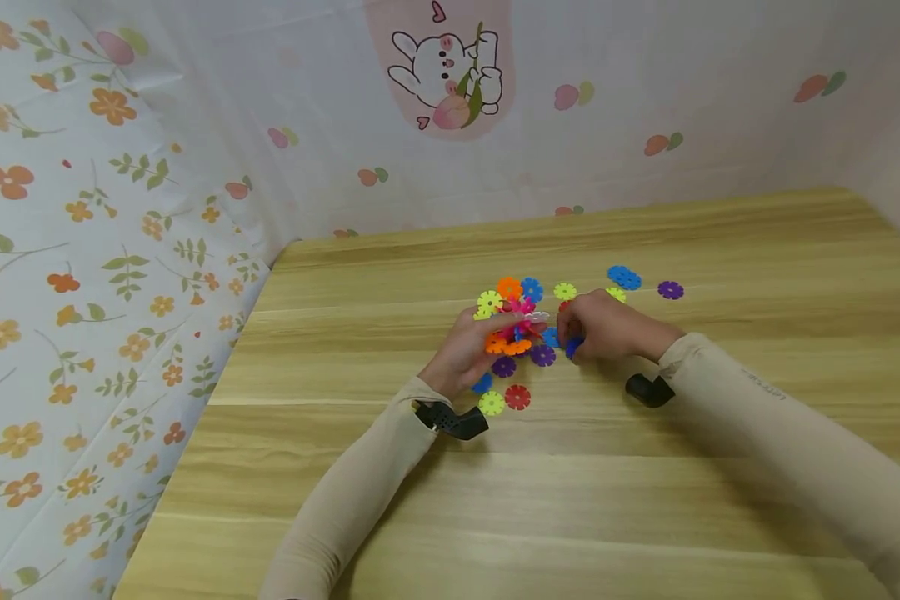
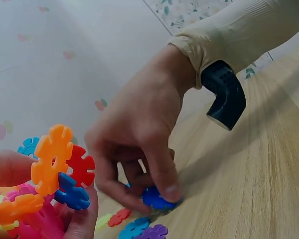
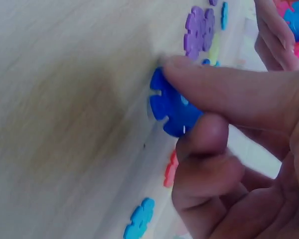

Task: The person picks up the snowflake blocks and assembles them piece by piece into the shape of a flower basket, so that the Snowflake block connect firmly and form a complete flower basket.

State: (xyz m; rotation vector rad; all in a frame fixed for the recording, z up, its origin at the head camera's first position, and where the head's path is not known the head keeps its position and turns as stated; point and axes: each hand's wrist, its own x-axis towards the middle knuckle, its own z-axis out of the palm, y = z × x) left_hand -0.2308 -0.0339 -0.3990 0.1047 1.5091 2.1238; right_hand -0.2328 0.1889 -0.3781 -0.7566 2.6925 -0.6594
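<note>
My left hand point(image 1: 462, 346) grips a cluster of interlocked snowflake discs point(image 1: 521, 307), pink in the middle with orange, red, blue and yellow ones around it. In the left wrist view, an orange disc point(image 2: 52, 159) and a smaller blue disc point(image 2: 72, 191) stick out near the thumb and fingers. To the right, my right hand point(image 1: 607, 325) pinches a dark blue disc point(image 3: 164, 102) between thumb and index finger, low over the wooden table. Whether that disc still touches the wood, I cannot tell. Part of the cluster is hidden by the left fingers.
Loose discs lie around both hands: a red one point(image 1: 517, 397) and a yellow-green one point(image 1: 491, 403) nearer me, purple ones point(image 1: 543, 356) between the hands, blue ones point(image 1: 625, 277) and a purple one point(image 1: 671, 290) farther right. The table point(image 1: 390, 500) meets a patterned cloth point(image 1: 330, 125) behind.
</note>
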